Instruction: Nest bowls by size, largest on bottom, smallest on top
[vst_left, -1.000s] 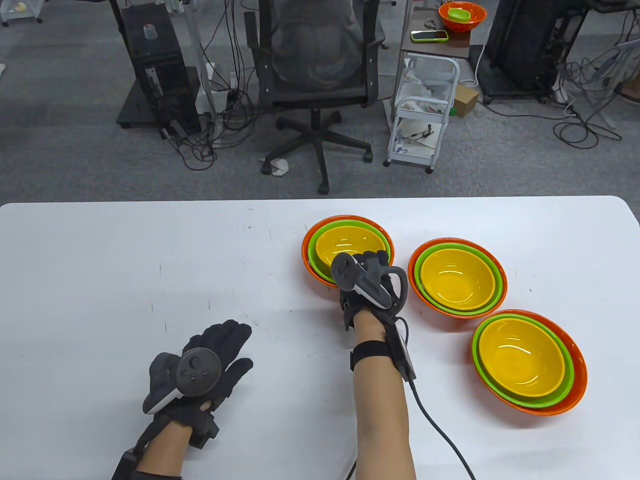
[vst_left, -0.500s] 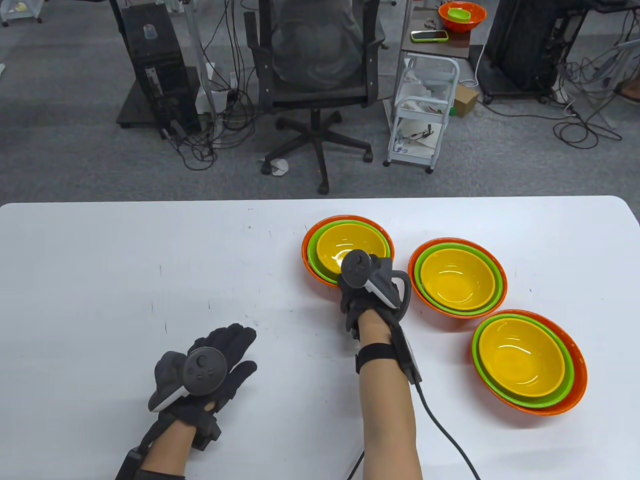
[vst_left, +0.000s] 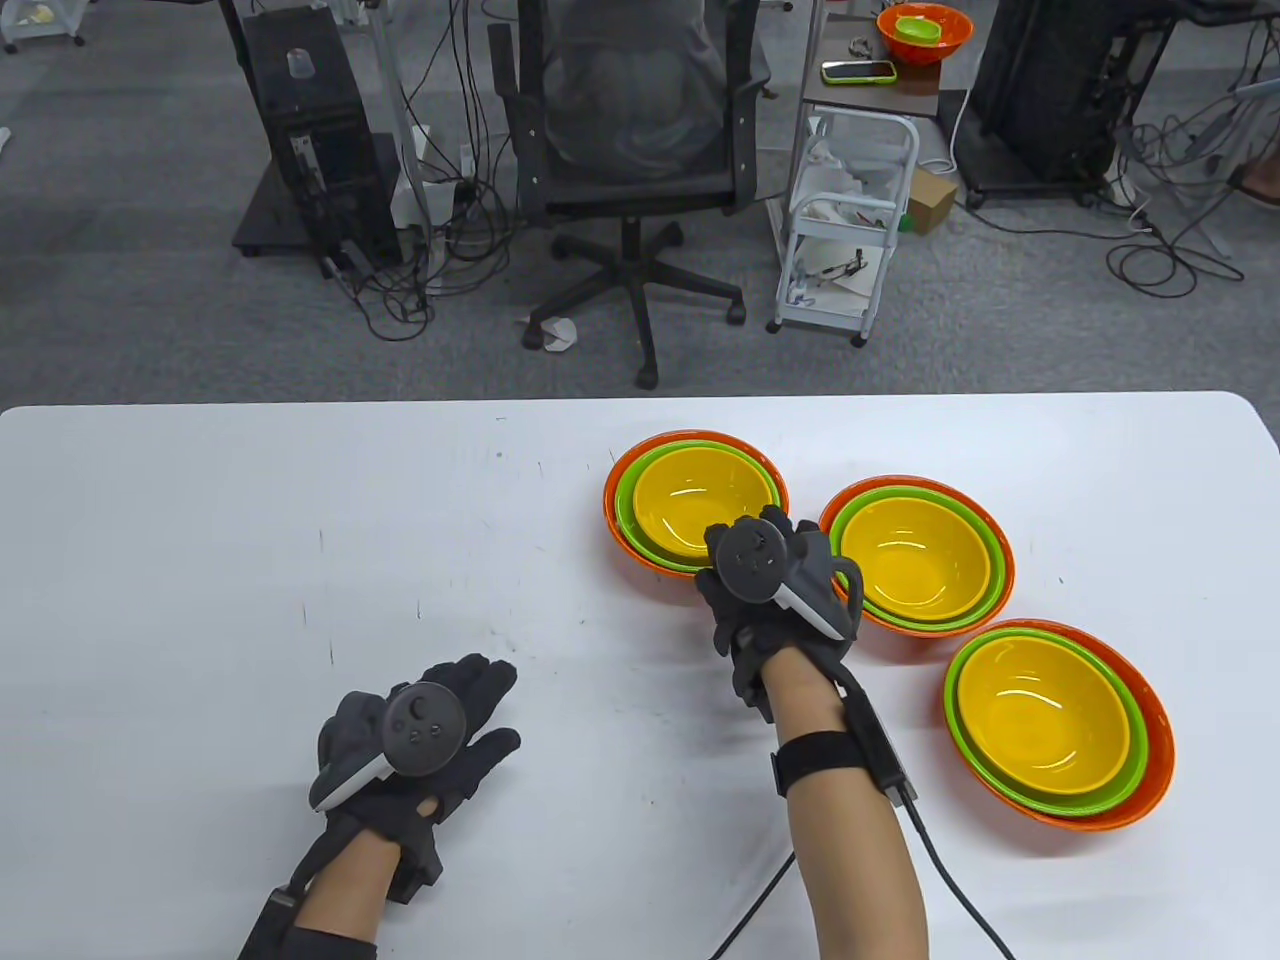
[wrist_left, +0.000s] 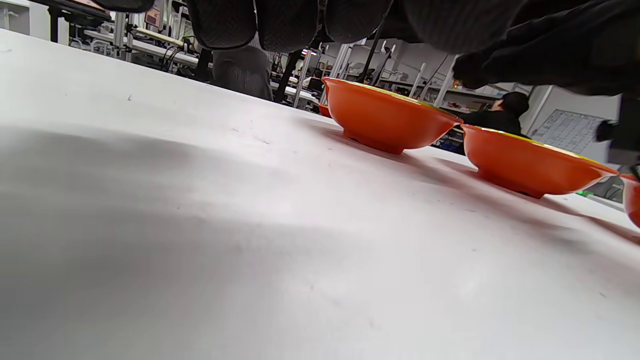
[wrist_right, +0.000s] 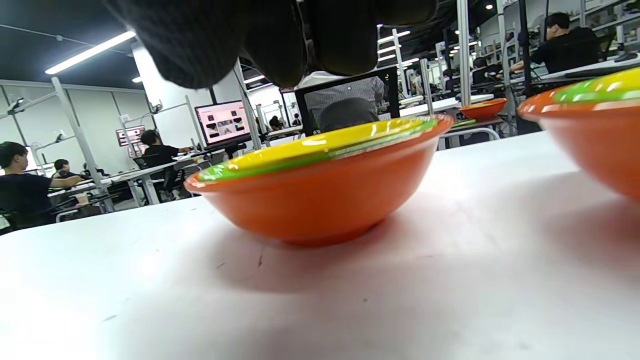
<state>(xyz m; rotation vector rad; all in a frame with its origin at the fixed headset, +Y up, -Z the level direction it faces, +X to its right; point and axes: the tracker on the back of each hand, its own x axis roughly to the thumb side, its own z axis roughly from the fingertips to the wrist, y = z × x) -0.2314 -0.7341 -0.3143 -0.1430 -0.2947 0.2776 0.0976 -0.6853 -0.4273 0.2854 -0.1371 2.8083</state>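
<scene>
Three nested stacks stand on the white table, each an orange bowl at the bottom, a green one inside it and a yellow one on top. The far left stack also shows in the right wrist view. The middle stack and the near right stack stand to its right. My right hand hovers empty in front of the gap between the left and middle stacks, with its fingers touching no bowl. My left hand lies flat and open on the table, well left of the bowls.
In the left wrist view the orange sides of two stacks show past my fingers. Beyond the table's far edge are an office chair and a small cart on the floor.
My right hand has drawn back off the near rim of the left stack, moving right and towards me. My left hand has slid slightly to the right.
</scene>
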